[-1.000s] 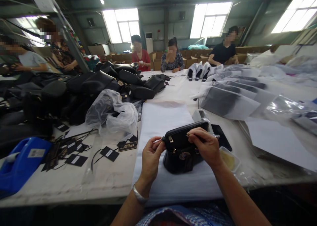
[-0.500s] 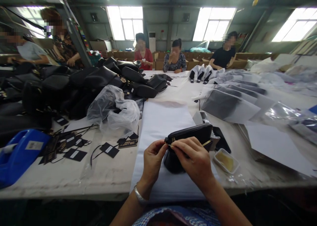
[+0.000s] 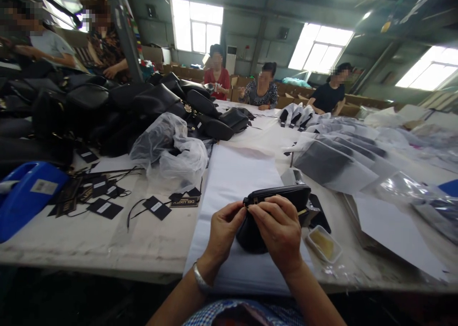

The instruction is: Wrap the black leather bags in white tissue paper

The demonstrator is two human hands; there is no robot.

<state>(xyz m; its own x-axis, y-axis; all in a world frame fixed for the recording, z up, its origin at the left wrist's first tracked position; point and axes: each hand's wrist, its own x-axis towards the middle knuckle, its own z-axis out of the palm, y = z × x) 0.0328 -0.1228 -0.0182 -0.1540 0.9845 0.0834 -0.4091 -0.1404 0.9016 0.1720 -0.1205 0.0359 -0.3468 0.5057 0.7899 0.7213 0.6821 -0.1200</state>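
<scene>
A small black bag [image 3: 252, 235] with a zip along its top stands on a stack of white sheets [image 3: 240, 166] in front of me. My left hand [image 3: 226, 230] is closed, thumb and forefinger pinching the left end of the bag's top, by the zip. Pressed in a pinch beside them are the fingertips of my right hand [image 3: 281, 228], its back covering part of the bag's front. A tiny gold-coloured bit shows between the fingertips, too small to name. The two hands nearly touch.
On the left lie black tags [image 3: 157, 208], a blue tape dispenser [image 3: 36, 192], crumpled plastic [image 3: 175, 154] and piled black bags [image 3: 143, 99]. On the right are a small plastic tub [image 3: 324, 244], white card [image 3: 397, 230] and bagged goods [image 3: 329, 161]. Several co-workers sit or stand beyond.
The view has tilted and shifted slightly. Both hands keep their pinch at the bag's end, with the right fingers slightly rearranged. One co-worker's hand has come down from the face.
</scene>
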